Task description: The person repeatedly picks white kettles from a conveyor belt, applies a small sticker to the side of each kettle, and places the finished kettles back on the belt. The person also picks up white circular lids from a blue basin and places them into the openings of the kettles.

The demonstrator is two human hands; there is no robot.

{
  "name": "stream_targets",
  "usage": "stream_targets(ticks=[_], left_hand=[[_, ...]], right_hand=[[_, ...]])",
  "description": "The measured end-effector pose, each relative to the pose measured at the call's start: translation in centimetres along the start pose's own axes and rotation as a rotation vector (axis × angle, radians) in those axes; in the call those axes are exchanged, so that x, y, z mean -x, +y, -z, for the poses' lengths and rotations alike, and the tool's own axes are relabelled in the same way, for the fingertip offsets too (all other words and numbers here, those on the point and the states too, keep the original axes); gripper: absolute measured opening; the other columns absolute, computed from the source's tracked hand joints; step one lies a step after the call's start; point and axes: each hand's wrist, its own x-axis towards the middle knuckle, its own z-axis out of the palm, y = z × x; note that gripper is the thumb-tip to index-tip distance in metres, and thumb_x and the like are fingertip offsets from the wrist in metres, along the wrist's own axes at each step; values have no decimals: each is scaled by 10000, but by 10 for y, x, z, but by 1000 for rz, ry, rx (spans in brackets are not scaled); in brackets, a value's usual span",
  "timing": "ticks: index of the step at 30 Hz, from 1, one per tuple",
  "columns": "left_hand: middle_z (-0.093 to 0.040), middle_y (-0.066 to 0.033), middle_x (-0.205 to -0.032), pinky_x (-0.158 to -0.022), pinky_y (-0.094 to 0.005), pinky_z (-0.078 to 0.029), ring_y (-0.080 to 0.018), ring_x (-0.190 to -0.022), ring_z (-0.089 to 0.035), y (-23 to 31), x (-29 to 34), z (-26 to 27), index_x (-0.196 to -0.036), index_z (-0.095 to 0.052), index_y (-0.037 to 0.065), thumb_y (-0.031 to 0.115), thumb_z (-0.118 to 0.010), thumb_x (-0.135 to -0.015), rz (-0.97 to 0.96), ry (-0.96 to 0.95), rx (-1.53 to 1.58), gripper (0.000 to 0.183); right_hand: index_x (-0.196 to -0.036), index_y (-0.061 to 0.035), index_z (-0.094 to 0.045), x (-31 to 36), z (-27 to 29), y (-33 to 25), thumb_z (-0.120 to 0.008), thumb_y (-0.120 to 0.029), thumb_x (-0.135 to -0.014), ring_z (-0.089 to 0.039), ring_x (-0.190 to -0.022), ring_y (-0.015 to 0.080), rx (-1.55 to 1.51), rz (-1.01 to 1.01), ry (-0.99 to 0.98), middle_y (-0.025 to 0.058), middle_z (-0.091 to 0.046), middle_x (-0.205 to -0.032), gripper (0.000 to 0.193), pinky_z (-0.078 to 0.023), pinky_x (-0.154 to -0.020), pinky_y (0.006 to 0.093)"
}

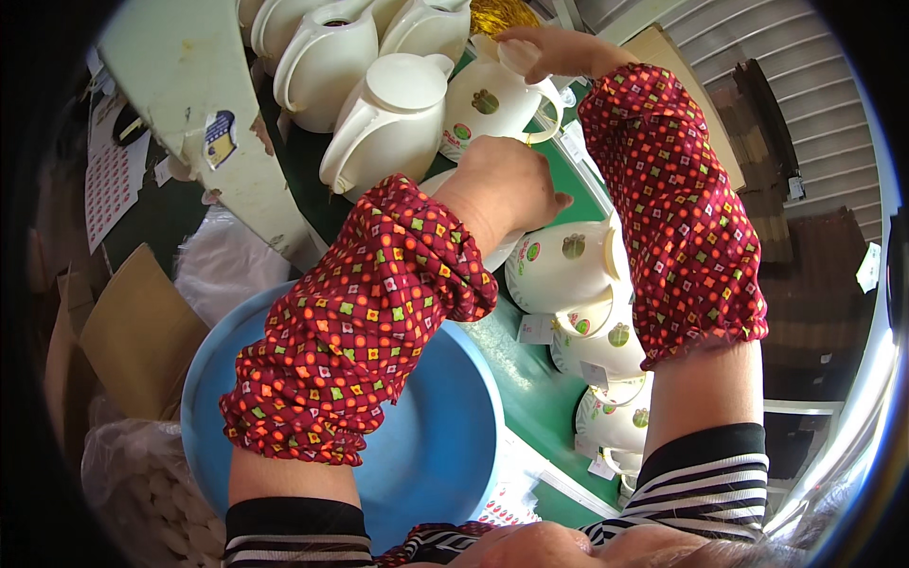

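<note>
Several white jugs stand on a green worktop. My right hand (559, 51) reaches to the far side, its fingers and thumb around the top of a white jug (488, 99) with a printed green-and-brown motif. That jug's handle faces right. My left hand (507, 185) is nearer to me, just below the same jug, palm down with the thumb pointing right. Its other fingers are hidden under the hand. Part of another white jug (502, 254) shows beneath it. To the left, a plain white jug (402, 109) leans with its handle toward me.
More decorated jugs (559, 265) with small hanging tags line the right edge of the green worktop (516, 355). A blue basin (445, 417) sits under my left forearm. Gold strings (502, 14) lie at the back. Cardboard (142, 322) and a plastic bag (232, 251) are at left.
</note>
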Motion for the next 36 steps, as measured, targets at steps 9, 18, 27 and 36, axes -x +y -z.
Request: stream_targets(ticks=[9,18,27,36], left_hand=[[-762,-164,-950,-819,-459,-578,-347,-913,-738,-6,2,-5,-1015,-760,38,541,-561,-974,-7,44,13,542],[-762,-158,-954,-833,-464,-576,-350,-921,-735,-5,3,-5,-1035,-758,45,540,-564,-978,1,44,-11,534],[-762,-150,-958,-843,-458,-574,-343,-928,-732,-1,1,-10,-1031,-757,46,534,-574,-975,-13,80,-7,524],[-760,-158,-952,-840,-463,-572,-343,-931,-731,5,-1,-8,-1015,-761,45,523,-599,-964,-10,50,24,507]], right_hand=[[-1469,-141,-571,-20,-2,-19,-631,-588,-947,-602,-1282,349,1,-512,87,187,-607,-1431,689,-457,-1074,459],[-1427,-105,-615,-1,-4,-38,-533,-687,-941,-672,-1164,386,-73,-492,159,186,-618,-1416,762,-525,-992,449],[-1395,-127,-654,-1,-16,-8,-631,-589,-923,-626,-1239,376,107,-103,152,175,-675,-1339,661,-465,-1068,462],[-1486,-91,-532,9,-26,3,-644,-660,-884,-539,-1355,371,35,-83,168,225,-598,-1419,835,-407,-1136,447]])
